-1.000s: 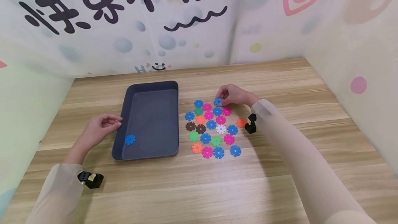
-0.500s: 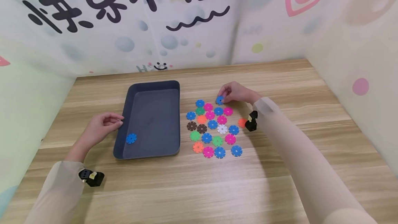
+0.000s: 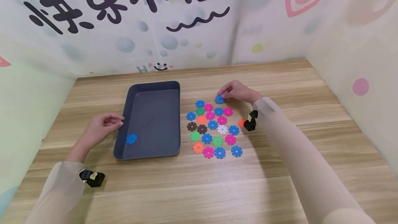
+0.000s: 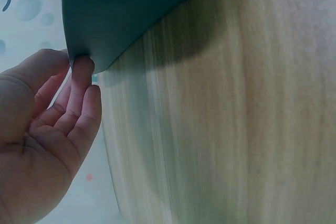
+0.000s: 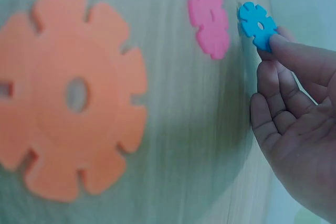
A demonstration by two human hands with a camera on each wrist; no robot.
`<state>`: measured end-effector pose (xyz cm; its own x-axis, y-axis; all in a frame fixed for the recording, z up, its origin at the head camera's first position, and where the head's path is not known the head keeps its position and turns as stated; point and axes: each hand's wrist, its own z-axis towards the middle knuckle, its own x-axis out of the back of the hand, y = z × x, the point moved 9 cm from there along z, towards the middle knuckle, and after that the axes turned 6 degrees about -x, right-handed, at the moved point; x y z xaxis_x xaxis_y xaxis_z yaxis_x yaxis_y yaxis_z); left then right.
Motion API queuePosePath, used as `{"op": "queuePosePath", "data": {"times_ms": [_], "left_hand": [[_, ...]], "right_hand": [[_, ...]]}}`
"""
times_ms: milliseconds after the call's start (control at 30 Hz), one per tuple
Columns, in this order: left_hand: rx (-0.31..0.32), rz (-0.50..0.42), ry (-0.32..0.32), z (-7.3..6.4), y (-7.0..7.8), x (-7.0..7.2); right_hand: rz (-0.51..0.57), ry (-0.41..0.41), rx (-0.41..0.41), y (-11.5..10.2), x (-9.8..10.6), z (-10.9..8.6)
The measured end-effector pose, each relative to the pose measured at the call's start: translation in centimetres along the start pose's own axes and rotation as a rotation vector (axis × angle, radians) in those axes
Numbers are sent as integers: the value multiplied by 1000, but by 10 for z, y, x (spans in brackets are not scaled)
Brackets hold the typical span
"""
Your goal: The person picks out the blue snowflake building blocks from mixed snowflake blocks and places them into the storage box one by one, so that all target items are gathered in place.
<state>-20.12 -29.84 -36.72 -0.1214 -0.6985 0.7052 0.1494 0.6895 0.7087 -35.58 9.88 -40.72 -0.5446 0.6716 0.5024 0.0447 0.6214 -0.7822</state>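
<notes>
My right hand pinches a blue notched plastic disc between thumb and fingers, at the far side of the spread of discs. In the right wrist view that blue disc stands tilted at the fingertips, its centre hole showing. My left hand pinches the left wall of a dark grey tray. Thumb and fingers lie on either side of the tray's edge in the left wrist view. One blue disc lies inside the tray, near its front left corner.
Several discs lie flat right of the tray, among them a white disc, a brown disc and a pink disc. An orange disc sits by the right wrist camera. Walls border the wooden table behind and at both sides.
My right hand has lifted slightly away from the other discs with the blue disc, which has turned to show more of its face. The left hand stays at the tray; the view shifted slightly.
</notes>
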Motion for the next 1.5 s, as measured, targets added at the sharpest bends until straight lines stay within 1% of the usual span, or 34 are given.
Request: {"op": "queuePosePath", "data": {"times_ms": [200,433,767,1000,1333,1500], "left_hand": [[-6,-7,3,0,2,0],[-9,-17,8,-1,2,-1],[-20,-11,15,-1,0,-1],[-28,-11,26,0,0,0],[-29,-22,40,0,1,1],[-30,-24,33,0,-1,0]], "right_hand": [[-7,29,47,-10,-1,-2],[-17,50,111,-31,-8,-6],[-32,16,202,-57,-28,-8],[-35,17,238,-77,-44,-8],[1,-52,332,-114,-76,-14],[-8,-103,376,-132,-95,-14]]}}
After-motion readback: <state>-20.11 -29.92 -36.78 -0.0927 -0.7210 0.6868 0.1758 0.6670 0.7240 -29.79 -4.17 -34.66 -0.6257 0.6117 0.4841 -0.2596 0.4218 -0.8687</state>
